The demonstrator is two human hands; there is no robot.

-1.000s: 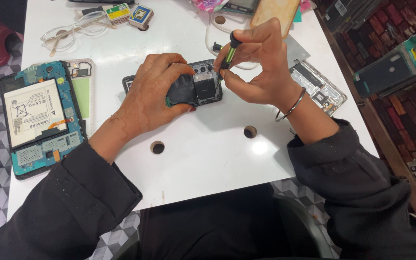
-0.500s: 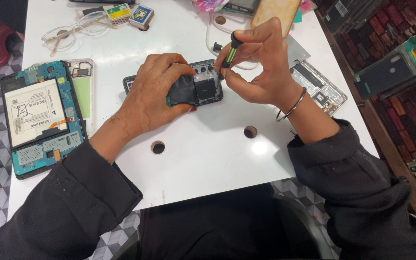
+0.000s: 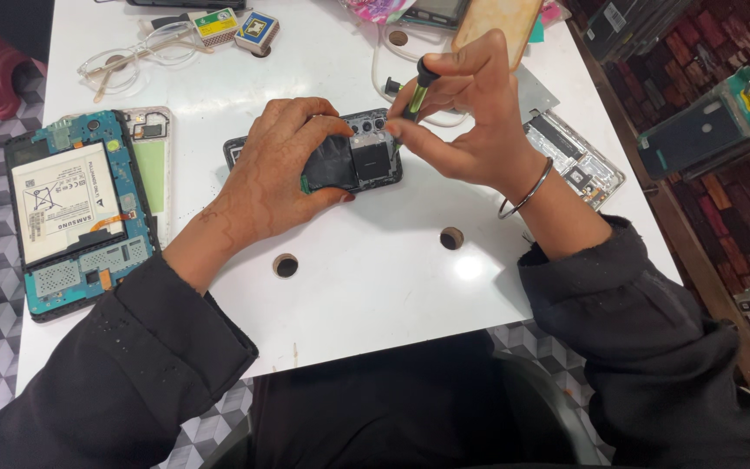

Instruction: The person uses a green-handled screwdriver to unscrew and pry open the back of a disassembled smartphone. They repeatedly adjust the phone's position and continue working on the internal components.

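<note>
Mid-unscrewing: left hand [image 3: 275, 178] pinned the opened smartphone [image 3: 353, 161] flat while right hand [image 3: 466, 117] pinched a small screwdriver [image 3: 416, 91] upright, probably needing steady twisting next.

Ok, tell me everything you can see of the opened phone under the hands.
The opened phone lies flat on the white table, back cover off, long side running left to right. A black battery fills its middle; dark boards and a row of round camera lenses show at its upper right. The left hand rests over its left part, fingers curled on the top edge and thumb at the lower edge. The right hand holds a green-and-black screwdriver tilted, tip down at the phone's upper right.
</note>
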